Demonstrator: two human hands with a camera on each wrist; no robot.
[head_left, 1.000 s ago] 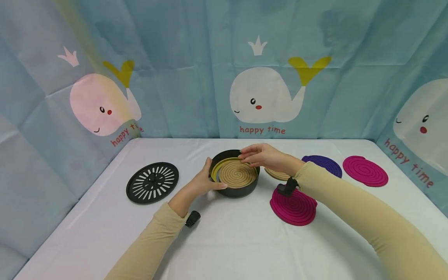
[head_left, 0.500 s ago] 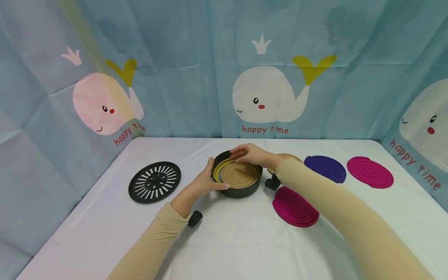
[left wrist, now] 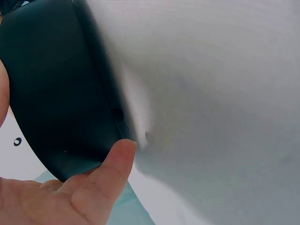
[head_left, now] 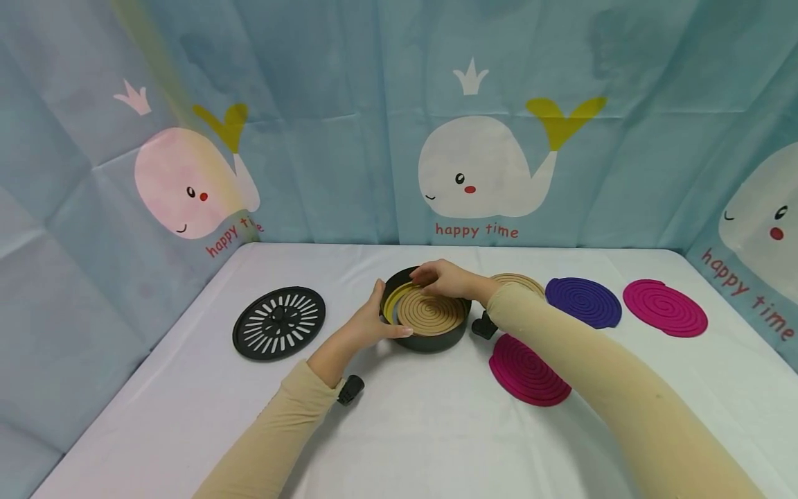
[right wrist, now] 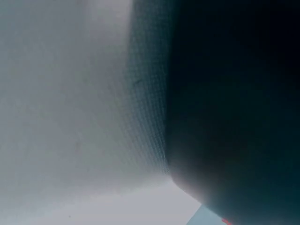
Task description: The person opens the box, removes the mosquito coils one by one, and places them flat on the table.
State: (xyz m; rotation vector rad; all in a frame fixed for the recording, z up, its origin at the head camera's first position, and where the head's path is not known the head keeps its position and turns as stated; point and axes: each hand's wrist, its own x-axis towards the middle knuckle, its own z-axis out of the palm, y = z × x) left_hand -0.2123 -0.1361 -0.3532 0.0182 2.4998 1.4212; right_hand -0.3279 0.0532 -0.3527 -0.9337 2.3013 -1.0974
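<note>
A round black container (head_left: 430, 344) stands mid-table with a tan coiled coaster (head_left: 429, 313) inside; a yellow coaster (head_left: 391, 299) shows under it at the left. My left hand (head_left: 364, 323) grips the container's left side, thumb at the front and fingers behind. In the left wrist view, that hand (left wrist: 89, 192) holds the dark wall (left wrist: 51, 84) with a fingertip at its bottom edge. Over the far rim, my right hand (head_left: 450, 278) reaches in with bent fingers at the coaster's far edge; whether they pinch it is hidden. The right wrist view shows only the container's dark wall (right wrist: 234, 103).
A black slotted lid (head_left: 278, 324) with a knob lies at left. On the right lie a magenta coiled coaster (head_left: 530, 371), a purple one (head_left: 584, 303) and a pink one (head_left: 664, 308). Another tan coaster (head_left: 519, 281) is partly hidden by my right forearm.
My right hand has moved left and lower over the container's far rim, its fingers now more bent inside. The left hand keeps its hold. The whole view has shifted slightly.
</note>
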